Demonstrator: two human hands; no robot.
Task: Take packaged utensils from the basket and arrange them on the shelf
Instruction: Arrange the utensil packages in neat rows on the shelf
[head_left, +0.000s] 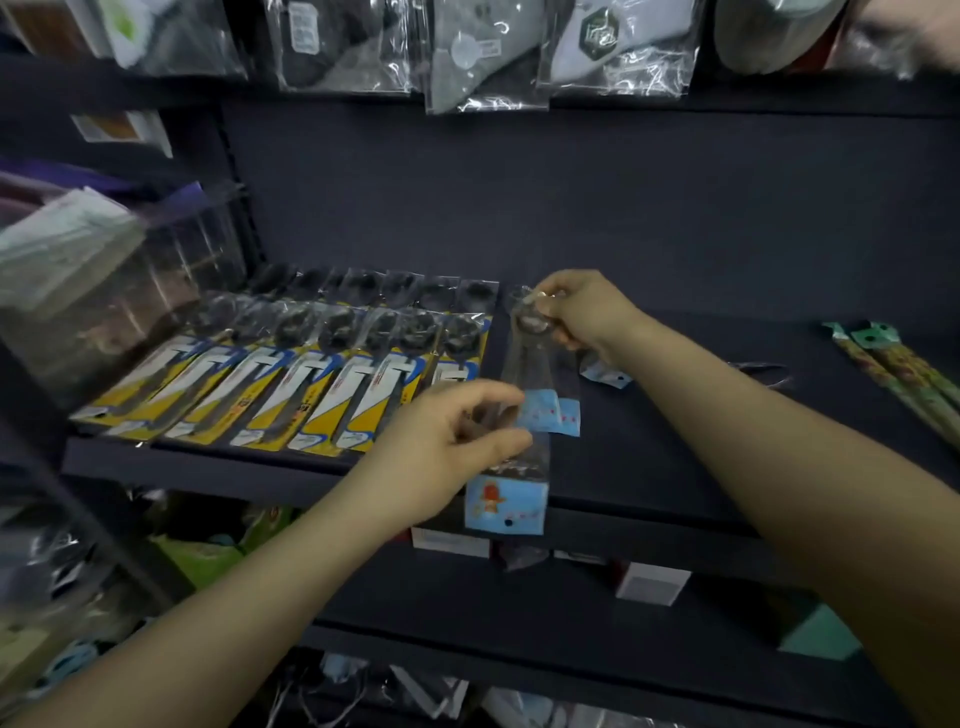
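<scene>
Both hands have a grip on clear packets of utensils with pale blue header cards: the right hand (574, 312) pinches the far end of one clear packet (535, 358), where a rounded spoon bowl seems to show through the film, and the left hand (457, 436) has its fingers curled round the near packet (511, 488), whose blue card hangs out past the front lip of the shelf (675, 415). From the head view, the only one there is, the packets sit just right of a neat row of yellow-carded utensils (291, 384) that already fills the left of the shelf, two ranks deep. Another blue card (605, 374) peeks out under the right wrist, and a green-patterned packet (893, 369) lies well apart at the far right. I can't see the basket anywhere. The picture is blurred round the left fingers, so just how many packets they hold I can't tell. What worries me is the overhang: the film looks slippery, and if the left hand lets go before the packet is pushed back, it could tip off onto the lower shelf (519, 613). A careless shove leftward could also knock the yellow row askew.
</scene>
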